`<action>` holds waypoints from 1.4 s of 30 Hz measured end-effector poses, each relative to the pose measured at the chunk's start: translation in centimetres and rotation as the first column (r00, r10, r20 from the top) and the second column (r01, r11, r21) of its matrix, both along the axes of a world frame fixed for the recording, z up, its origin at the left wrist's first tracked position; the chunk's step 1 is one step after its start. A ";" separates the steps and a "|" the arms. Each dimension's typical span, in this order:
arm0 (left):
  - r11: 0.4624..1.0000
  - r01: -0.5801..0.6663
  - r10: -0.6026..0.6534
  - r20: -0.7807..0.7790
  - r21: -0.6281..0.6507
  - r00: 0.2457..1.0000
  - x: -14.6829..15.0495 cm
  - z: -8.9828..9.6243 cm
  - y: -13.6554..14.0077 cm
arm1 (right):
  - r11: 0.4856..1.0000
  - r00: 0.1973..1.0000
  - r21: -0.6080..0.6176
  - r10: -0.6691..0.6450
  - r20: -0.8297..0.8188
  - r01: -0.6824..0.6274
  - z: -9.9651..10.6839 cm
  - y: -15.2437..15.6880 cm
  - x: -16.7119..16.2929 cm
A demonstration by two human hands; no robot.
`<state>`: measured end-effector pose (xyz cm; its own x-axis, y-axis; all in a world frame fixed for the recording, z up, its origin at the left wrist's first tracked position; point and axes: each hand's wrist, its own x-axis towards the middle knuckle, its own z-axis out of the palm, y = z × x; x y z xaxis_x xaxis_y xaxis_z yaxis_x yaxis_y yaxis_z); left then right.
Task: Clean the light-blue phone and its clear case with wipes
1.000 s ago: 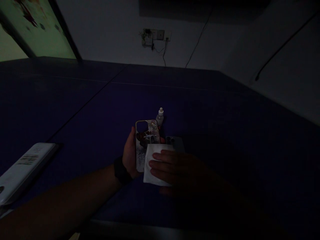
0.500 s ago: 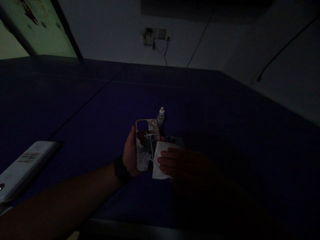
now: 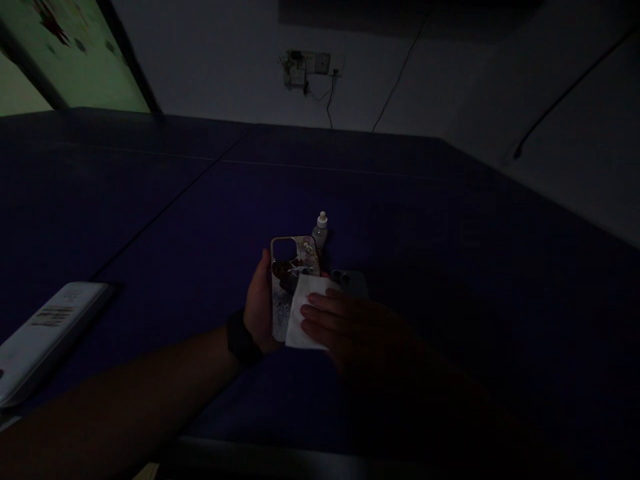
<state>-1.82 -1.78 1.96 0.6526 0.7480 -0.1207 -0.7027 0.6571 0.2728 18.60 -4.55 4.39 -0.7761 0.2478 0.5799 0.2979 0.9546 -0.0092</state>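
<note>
My left hand (image 3: pixel 259 303), with a dark watch on its wrist, grips a patterned phone case (image 3: pixel 283 293) by its edges, the camera cutout at the top left. Under the fingers of my right hand (image 3: pixel 340 323) lies a white cloth or wipe (image 3: pixel 303 320), which covers the lower right part of the case. Just behind the case stands a small clear dropper bottle (image 3: pixel 321 231) with a white cap. A grey phone (image 3: pixel 356 282) lies on the table to the right, its camera lenses up and its lower part hidden by my right hand.
At the left of the dark blue table (image 3: pixel 165 260) lies a long white box-like case (image 3: pixel 55 333). Sockets (image 3: pixel 315 65) with plugs and cables are on the wall behind. A dark cable (image 3: pixel 565 93) hangs at the right wall.
My right hand and the white cloth have moved left across the phone case and now cover more of it. My left hand holds the case in nearly the same place.
</note>
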 end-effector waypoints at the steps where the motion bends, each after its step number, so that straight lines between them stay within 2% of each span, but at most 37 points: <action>1: 1.000 -0.016 0.016 0.000 0.002 1.000 0.0 0.0 0.0 | 1.000 1.000 -0.003 -0.023 -0.008 0.023 0.0 0.0 0.1; 3: 0.999 -0.027 0.028 -0.019 0.027 0.999 0.0 -0.1 0.0 | 1.000 1.000 -0.016 -0.024 -0.007 0.024 0.2 0.0 0.4; 6: 0.999 0.001 0.002 -0.050 0.055 0.999 -0.1 -0.1 0.0 | 0.998 0.998 -0.040 0.046 0.030 -0.045 0.5 -0.1 0.3; 12: 1.000 -0.016 0.016 0.006 -0.010 1.000 0.1 0.1 0.0 | 1.000 1.000 -0.005 -0.019 -0.006 0.019 0.4 0.2 0.1; 15: 0.999 -0.041 0.041 -0.039 -0.002 0.998 0.0 0.0 0.0 | 0.999 1.000 -0.048 0.019 0.013 -0.018 0.5 0.1 0.2; 18: 1.000 0.007 -0.005 -0.076 0.021 0.997 -0.3 -0.3 0.1 | 0.996 0.998 -0.073 0.054 0.030 -0.052 0.6 -0.2 -0.1; 20: 0.999 0.026 -0.025 -0.060 0.020 0.998 -0.3 -0.4 0.1 | 0.998 0.999 -0.044 0.043 0.001 -0.043 0.6 -0.3 -0.1; 24: 0.999 -0.050 0.050 -0.036 0.011 0.998 -0.1 -0.1 0.0 | 0.999 1.000 -0.049 0.001 -0.006 -0.001 0.6 0.0 0.6; 28: 0.998 -0.066 0.068 -0.075 0.022 0.995 -0.1 0.4 0.0 | 0.998 0.998 -0.052 0.041 0.038 -0.039 0.4 -0.1 0.4; 36: 0.997 -0.069 0.068 -0.042 -0.021 0.997 0.0 0.2 0.0 | 1.000 0.999 0.005 0.021 0.027 -0.021 0.8 0.3 1.3; 42: 0.997 -0.078 0.078 -0.045 0.001 0.996 0.1 0.4 -0.1 | 0.997 0.996 0.055 -0.060 0.061 0.057 0.8 0.5 1.5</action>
<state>-1.74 -1.87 2.35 0.5864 0.7962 -0.1492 -0.7389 0.6012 0.3043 20.12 -4.05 5.20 -0.7961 0.2641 0.5446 0.3517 0.9341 0.0612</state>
